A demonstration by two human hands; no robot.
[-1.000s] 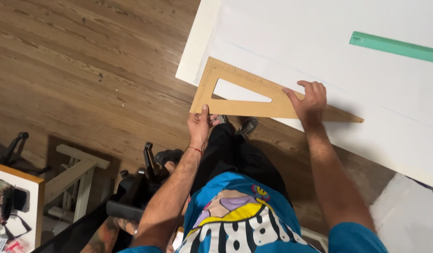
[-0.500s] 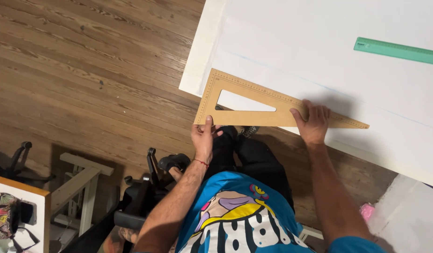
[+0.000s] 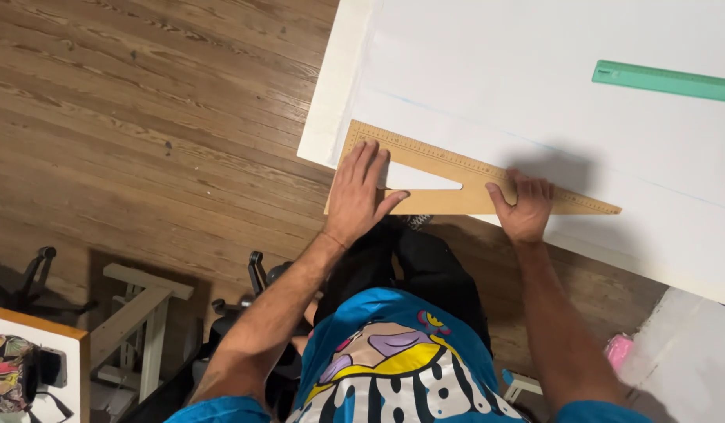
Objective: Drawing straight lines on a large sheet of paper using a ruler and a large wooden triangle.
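Thing in hand: a wooden set square [image 3: 456,180], a flat tan triangle with a long slot cut out of its middle and a scale along its upper edge
Where it lies: flat on the near edge of a large white sheet [image 3: 535,86], its left corner close to the sheet's corner and its long thin tip pointing right; the near edge juts slightly past the sheet over the wooden floor [image 3: 143,117]
How it will handle: judged light, thin and stiff; it should slide readily on the smooth sheet, so downward pressure holds it better than a pinch; the slim right tip looks the weakest part
Where to hold: flat palms on the broad left end and on the mid strip below the slot, clear of the ruled edge
Left hand [image 3: 361,196]: spread flat on the wide left end, fingers extended and fanned, thumb [image 3: 390,205] out along the lower strip under the slot; pressing, not gripping
Right hand [image 3: 525,210]: laid on the strip right of the slot, fingers [image 3: 527,188] slightly curled with tips near the scale edge, thumb out to the left; also pressing, nothing enclosed
Nearby: 1 green ruler [image 3: 664,81] lies well apart on the sheet, upper right, untouched
Below: the person's dark trousers and blue printed shirt [image 3: 378,368]
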